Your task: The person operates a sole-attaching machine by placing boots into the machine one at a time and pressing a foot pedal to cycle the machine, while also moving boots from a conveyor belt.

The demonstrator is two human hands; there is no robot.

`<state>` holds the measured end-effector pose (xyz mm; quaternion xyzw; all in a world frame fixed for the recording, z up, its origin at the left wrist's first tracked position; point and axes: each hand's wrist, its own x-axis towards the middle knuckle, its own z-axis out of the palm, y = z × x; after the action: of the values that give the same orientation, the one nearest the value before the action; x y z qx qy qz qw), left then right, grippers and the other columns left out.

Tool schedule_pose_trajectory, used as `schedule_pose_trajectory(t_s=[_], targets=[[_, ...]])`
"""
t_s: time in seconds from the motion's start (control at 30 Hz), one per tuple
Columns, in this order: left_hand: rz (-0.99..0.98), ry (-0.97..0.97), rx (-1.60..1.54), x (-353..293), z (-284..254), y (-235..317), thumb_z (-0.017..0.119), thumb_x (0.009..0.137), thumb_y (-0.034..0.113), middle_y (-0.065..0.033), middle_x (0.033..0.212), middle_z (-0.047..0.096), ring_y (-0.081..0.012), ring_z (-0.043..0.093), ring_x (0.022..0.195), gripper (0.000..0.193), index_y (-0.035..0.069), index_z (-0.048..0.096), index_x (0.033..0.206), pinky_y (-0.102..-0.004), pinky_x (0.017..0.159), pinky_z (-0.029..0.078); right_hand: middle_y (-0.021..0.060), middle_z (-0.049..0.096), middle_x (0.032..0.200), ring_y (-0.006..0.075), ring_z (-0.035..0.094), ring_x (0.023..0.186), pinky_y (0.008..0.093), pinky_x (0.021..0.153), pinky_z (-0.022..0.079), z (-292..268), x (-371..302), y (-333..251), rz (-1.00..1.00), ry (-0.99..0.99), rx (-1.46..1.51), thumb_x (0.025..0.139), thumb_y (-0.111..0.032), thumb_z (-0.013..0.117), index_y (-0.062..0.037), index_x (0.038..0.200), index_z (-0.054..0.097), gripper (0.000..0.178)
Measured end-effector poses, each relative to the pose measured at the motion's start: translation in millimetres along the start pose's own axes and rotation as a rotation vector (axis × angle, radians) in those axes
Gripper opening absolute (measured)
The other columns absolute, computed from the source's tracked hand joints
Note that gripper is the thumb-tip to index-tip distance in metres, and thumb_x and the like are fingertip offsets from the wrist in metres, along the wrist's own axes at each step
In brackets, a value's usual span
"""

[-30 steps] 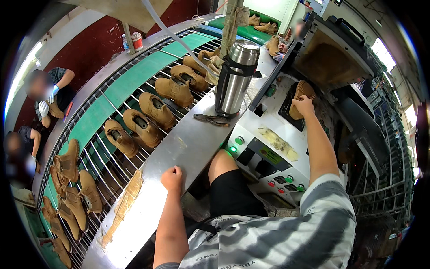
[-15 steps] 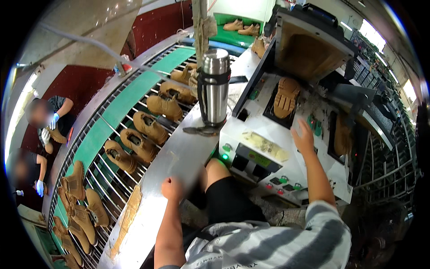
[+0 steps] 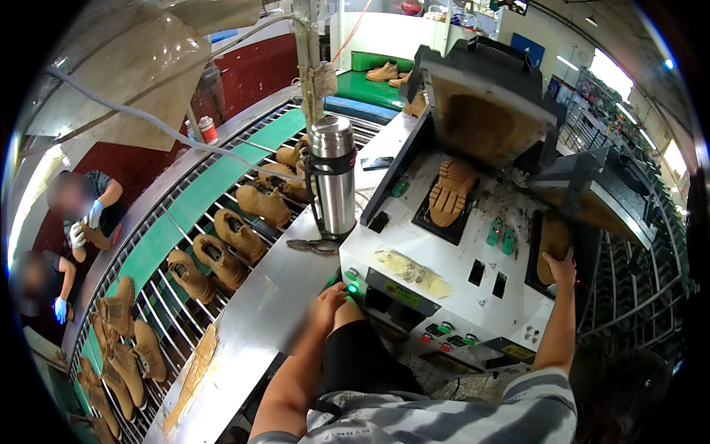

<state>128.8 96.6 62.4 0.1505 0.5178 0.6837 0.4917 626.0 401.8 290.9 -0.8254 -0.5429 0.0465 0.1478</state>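
My right hand grips the near end of a tan shoe lying in the dark right-hand bay of a white two-station press machine. Its fingers and thumb are spread across the shoe. Close to a green-lit button on the machine's left front corner is my left hand, its fingers stretched out and holding nothing. Whether a fingertip touches the button, I cannot tell. In the left bay sits another shoe, its treaded tan sole facing up, below a raised lid.
Tan shoes stand on a roller conveyor to the left. A steel thermos stands on the metal ledge beside dark scissors-like tools. A second lid tilts above the right bay. Two people handle shoes at far left.
My right hand has moved right and now grips the shoe in the right bay. My left hand has gone from a fist over the ledge to the lit button, fingers extended. The view has shifted.
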Motion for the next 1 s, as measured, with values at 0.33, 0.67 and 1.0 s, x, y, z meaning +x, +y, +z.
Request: schedule_pose_trajectory(t_s=[0.33, 0.67, 1.0], targets=[[0.302, 0.598, 0.047, -127.5, -149.1, 10.1, 0.055, 0.091, 0.013, -0.0084, 0.069, 0.062, -0.0154, 0.06, 0.06, 0.019, -0.003, 0.064, 0.087, -0.0274, 0.057, 0.051, 0.0263, 0.054, 0.129, 0.0395, 0.054, 0.118, 0.0434, 0.098, 0.043, -18.0, 42.4, 11.9, -0.155, 0.026, 0.146, 0.063, -0.035, 0.071, -0.0007, 0.144, 0.031, 0.097], [0.312, 0.835, 0.694, -127.6, -159.1, -17.3, 0.06, 0.086, 0.019, -0.0111, 0.071, 0.067, -0.0227, 0.065, 0.067, 0.021, 0.0, 0.069, 0.09, -0.033, 0.065, 0.051, 0.0216, 0.044, 0.14, 0.0387, 0.048, 0.122, 0.0448, 0.102, 0.041, 75.5, -108.0, 108.6, -0.308, 0.498, 0.665, 0.075, -0.03, 0.077, -0.0005, 0.144, 0.033, 0.087], [0.094, -0.13, 0.543, -175.5, -36.3, 33.1, 0.07, 0.086, 0.016, -0.0142, 0.122, 0.062, -0.0247, 0.059, 0.114, 0.053, 0.002, 0.05, 0.133, -0.0385, 0.099, 0.045, 0.013, 0.055, 0.129, 0.0259, 0.051, 0.114, 0.0366, 0.1, 0.038, 216.9, -197.1, 110.9, -0.508, -0.273, 1.024, 0.096, -0.038, 0.049, 0.0037, 0.125, 0.055, 0.052]])
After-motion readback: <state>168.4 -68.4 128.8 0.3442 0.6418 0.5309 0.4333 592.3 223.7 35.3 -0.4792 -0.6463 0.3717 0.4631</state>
